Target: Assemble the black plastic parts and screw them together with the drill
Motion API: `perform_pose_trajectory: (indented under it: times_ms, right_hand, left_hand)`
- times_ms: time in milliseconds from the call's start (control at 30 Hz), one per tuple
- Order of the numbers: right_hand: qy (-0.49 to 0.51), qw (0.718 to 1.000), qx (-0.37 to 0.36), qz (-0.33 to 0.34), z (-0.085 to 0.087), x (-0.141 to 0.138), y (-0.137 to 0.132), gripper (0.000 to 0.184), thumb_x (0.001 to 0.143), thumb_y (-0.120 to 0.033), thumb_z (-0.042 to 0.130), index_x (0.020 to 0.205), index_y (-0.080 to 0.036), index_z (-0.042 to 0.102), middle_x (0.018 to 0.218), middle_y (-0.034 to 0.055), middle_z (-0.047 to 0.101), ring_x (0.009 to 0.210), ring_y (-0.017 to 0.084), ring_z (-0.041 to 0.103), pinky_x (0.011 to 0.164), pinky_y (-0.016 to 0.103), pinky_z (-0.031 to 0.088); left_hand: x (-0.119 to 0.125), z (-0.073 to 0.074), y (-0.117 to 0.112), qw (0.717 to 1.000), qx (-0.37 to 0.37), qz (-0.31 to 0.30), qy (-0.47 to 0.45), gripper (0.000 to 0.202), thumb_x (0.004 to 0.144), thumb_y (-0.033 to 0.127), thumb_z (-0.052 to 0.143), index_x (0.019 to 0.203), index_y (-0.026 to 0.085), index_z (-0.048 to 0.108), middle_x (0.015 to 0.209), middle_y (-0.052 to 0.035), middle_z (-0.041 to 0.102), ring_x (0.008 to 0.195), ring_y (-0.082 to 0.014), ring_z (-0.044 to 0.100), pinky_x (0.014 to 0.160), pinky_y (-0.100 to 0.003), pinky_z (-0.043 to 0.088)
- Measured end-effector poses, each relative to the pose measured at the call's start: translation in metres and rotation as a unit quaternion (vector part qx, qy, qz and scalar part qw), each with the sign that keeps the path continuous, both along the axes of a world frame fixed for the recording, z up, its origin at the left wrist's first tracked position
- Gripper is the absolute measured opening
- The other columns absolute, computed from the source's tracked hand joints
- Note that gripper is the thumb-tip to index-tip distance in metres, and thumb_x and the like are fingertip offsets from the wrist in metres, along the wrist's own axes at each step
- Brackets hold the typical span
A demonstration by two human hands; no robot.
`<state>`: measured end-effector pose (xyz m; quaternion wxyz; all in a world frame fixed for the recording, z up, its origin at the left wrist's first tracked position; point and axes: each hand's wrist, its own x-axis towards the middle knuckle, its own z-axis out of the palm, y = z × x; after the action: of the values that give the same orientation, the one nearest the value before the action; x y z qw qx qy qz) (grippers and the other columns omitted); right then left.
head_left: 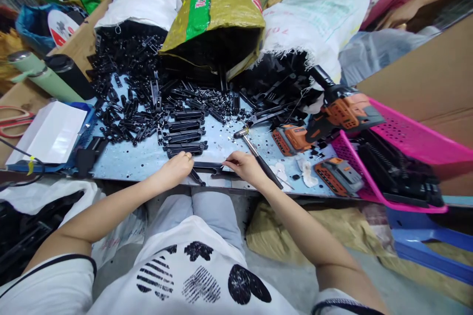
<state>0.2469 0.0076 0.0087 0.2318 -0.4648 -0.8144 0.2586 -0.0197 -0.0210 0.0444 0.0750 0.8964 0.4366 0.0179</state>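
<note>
My left hand (180, 166) is closed at the left end of a long black part (207, 165) that lies along the front of the bench. Over its right end, my right hand (244, 166) pinches with thumb and forefinger; what sits in that pinch is too small to name. A short black arm (198, 177) sticks out below the long part toward the bench edge. Just beyond my left hand, several similar black assemblies (185, 135) lie in a stacked row. A hammer (258, 155) with a dark handle rests to the right of my right hand.
Loose black parts (125, 113) heap at the back left, before open sacks (218, 15). An orange cordless drill (336, 110), a spare battery (338, 176) and a pink basket (391, 202) of black parts stand right. Bottles (48, 76) stand left. A co-worker's arm (414, 7) shows at upper right.
</note>
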Motion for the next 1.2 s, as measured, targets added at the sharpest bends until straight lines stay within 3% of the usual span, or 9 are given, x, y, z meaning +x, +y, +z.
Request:
perform_pose_trajectory:
  times_ms: [167, 267, 467, 667, 767, 867, 1000, 1200]
  right_hand:
    - [-0.085, 0.995, 0.053, 0.011, 0.005, -0.007, -0.005, 0.025, 0.092, -0.035, 0.046, 0.079, -0.017, 0.058, 0.078, 0.0052, 0.059, 0.070, 0.014, 0.055, 0.066, 0.024, 0.040]
    - [-0.129, 0.989, 0.075, 0.024, 0.008, -0.008, -0.007, 0.027, 0.094, -0.033, 0.042, 0.080, -0.017, 0.058, 0.081, 0.0065, 0.059, 0.072, 0.015, 0.054, 0.066, 0.024, 0.038]
    - [-0.165, 0.979, 0.098, 0.062, 0.008, -0.011, -0.009, 0.032, 0.096, -0.033, 0.036, 0.084, -0.016, 0.061, 0.087, 0.0088, 0.061, 0.078, 0.015, 0.056, 0.069, 0.023, 0.039]
    - [-0.114, 0.984, 0.103, 0.091, -0.021, -0.004, -0.017, 0.034, 0.097, -0.032, 0.033, 0.099, -0.016, 0.063, 0.098, 0.0103, 0.063, 0.088, 0.016, 0.059, 0.077, 0.027, 0.046]
    - [-0.046, 0.988, 0.117, 0.090, -0.039, 0.007, -0.021, 0.033, 0.095, -0.036, 0.041, 0.115, -0.017, 0.057, 0.110, 0.0121, 0.061, 0.101, 0.018, 0.058, 0.085, 0.031, 0.047]
    - [-0.036, 0.986, 0.132, 0.100, -0.051, 0.017, -0.025, 0.042, 0.091, -0.041, 0.049, 0.126, -0.017, 0.051, 0.114, 0.0122, 0.059, 0.104, 0.019, 0.056, 0.087, 0.032, 0.047]
    - [-0.102, 0.977, 0.163, 0.091, -0.059, 0.024, -0.026, 0.048, 0.091, -0.042, 0.048, 0.132, -0.018, 0.046, 0.100, 0.0102, 0.063, 0.092, 0.019, 0.057, 0.078, 0.033, 0.047]
    - [-0.129, 0.950, 0.188, 0.215, -0.057, 0.038, -0.002, 0.046, 0.092, -0.042, 0.047, 0.131, -0.018, 0.048, 0.087, 0.0077, 0.061, 0.082, 0.017, 0.055, 0.073, 0.029, 0.043]
  left_hand:
    - [-0.001, -0.029, -0.001, 0.994, 0.057, 0.037, -0.087, 0.023, 0.092, 0.014, 0.036, 0.095, 0.014, 0.059, 0.088, -0.0106, 0.057, 0.085, -0.0213, 0.055, 0.079, -0.037, 0.048]
    - [-0.007, -0.047, -0.003, 0.986, 0.112, 0.024, -0.123, 0.029, 0.095, 0.019, 0.029, 0.105, 0.013, 0.056, 0.084, -0.0102, 0.058, 0.084, -0.0206, 0.056, 0.077, -0.039, 0.049]
    - [-0.015, -0.056, -0.001, 0.983, 0.125, -0.031, -0.129, 0.029, 0.096, 0.020, 0.029, 0.097, 0.014, 0.057, 0.078, -0.0079, 0.058, 0.078, -0.0181, 0.056, 0.073, -0.037, 0.049]
    - [-0.026, -0.066, -0.008, 0.981, 0.114, -0.030, -0.154, 0.027, 0.094, 0.014, 0.032, 0.105, 0.015, 0.056, 0.087, -0.0102, 0.061, 0.082, -0.0187, 0.058, 0.073, -0.037, 0.048]
    - [-0.012, -0.060, -0.012, 0.985, 0.129, 0.004, -0.114, 0.027, 0.094, 0.019, 0.036, 0.113, 0.017, 0.054, 0.100, -0.0128, 0.062, 0.097, -0.0233, 0.056, 0.082, -0.043, 0.043]
    - [0.023, -0.053, -0.010, 0.990, 0.105, -0.017, -0.090, 0.036, 0.091, 0.033, 0.046, 0.123, 0.017, 0.047, 0.115, -0.0143, 0.058, 0.111, -0.0272, 0.050, 0.092, -0.046, 0.037]
    - [0.066, -0.054, 0.000, 0.997, 0.012, -0.003, -0.073, 0.054, 0.082, 0.053, 0.054, 0.118, 0.014, 0.048, 0.110, -0.0138, 0.058, 0.103, -0.0290, 0.052, 0.086, -0.042, 0.040]
    - [0.072, -0.063, 0.006, 0.995, -0.012, -0.006, -0.096, 0.053, 0.075, 0.057, 0.060, 0.108, 0.016, 0.050, 0.102, -0.0112, 0.058, 0.099, -0.0286, 0.052, 0.084, -0.040, 0.042]
